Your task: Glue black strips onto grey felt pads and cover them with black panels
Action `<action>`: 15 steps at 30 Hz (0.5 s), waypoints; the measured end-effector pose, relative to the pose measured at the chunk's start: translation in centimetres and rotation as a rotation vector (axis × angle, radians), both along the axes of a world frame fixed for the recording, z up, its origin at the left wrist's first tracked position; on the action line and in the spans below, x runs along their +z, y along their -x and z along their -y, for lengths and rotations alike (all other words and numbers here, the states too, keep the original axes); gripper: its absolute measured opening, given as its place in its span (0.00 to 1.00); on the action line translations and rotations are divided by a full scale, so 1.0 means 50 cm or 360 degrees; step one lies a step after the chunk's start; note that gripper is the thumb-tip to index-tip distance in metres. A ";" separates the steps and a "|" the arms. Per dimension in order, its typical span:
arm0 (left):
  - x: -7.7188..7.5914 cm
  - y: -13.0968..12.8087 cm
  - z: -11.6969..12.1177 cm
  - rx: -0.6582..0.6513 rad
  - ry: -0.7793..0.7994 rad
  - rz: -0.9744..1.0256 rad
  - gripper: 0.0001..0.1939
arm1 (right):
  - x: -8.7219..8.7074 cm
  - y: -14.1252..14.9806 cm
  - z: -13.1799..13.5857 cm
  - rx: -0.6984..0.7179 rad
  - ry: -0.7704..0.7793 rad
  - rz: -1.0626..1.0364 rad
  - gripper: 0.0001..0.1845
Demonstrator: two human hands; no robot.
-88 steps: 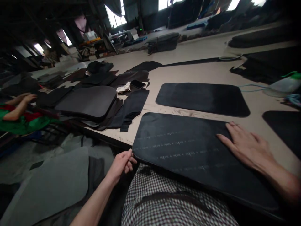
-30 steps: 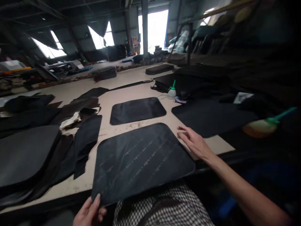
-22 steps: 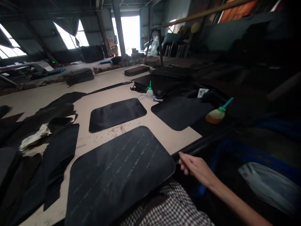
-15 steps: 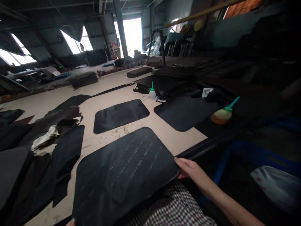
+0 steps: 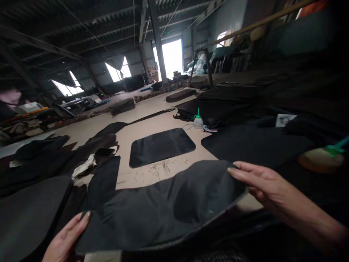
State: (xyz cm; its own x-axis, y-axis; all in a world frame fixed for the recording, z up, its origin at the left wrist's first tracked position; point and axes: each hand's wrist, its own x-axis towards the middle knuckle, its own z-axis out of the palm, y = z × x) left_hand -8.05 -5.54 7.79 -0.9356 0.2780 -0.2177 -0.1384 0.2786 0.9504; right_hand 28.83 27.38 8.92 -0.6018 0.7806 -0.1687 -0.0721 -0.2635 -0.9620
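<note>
Black sheet [image 5: 163, 213] held, phone [image 5: 105, 153], bottle [image 5: 198, 122], perhaps cloth [image 5: 84, 166]

The sheet [image 5: 152, 214] you hold looks matt and wrinkled (cloth or leather, unclear); the flat panel [image 5: 163, 147] has faint sheen, the white bottle [image 5: 198, 123] looks plastic.

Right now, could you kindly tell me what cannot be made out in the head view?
Left hand: wrist cut off by the bottom edge, head view.
Black sheet: far face hidden by the sheet itself, head view.
Amber bottle: spout tip cut off by the right edge, head view.
White patch: markings too small, head view.
</note>
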 end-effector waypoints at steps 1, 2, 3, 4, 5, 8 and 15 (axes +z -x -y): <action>0.021 0.010 -0.034 -0.0044 -0.0076 0.0042 0.26 | 0.019 0.018 -0.024 -0.0048 -0.0098 -0.0016 0.17; 0.041 0.020 -0.070 -0.0104 -0.0175 0.0069 0.27 | 0.037 0.037 -0.048 -0.0083 -0.0193 -0.0035 0.16; 0.058 0.030 -0.107 -0.0180 -0.0293 0.0095 0.27 | 0.051 0.055 -0.073 -0.0102 -0.0288 -0.0061 0.16; 0.072 0.042 -0.145 -0.0257 -0.0417 0.0103 0.27 | 0.062 0.074 -0.098 -0.0109 -0.0383 -0.0086 0.16; 0.083 0.056 -0.183 -0.0335 -0.0527 0.0092 0.26 | 0.070 0.093 -0.123 -0.0108 -0.0478 -0.0108 0.16; 0.084 0.117 -0.288 -0.0507 -0.0732 -0.0095 0.25 | 0.064 0.148 -0.201 -0.0094 -0.0716 -0.0143 0.19; -0.058 0.241 -0.475 -0.0521 -0.0229 -0.0440 0.30 | -0.115 0.277 -0.373 -0.0246 -0.1000 0.0560 0.28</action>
State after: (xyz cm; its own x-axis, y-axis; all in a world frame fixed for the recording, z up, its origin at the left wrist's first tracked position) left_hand -20.08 18.22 4.91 -0.8108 0.5784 0.0903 0.1994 0.1277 0.9716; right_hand 14.97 46.02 3.15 -0.4696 0.8653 0.1755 0.2771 0.3331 -0.9013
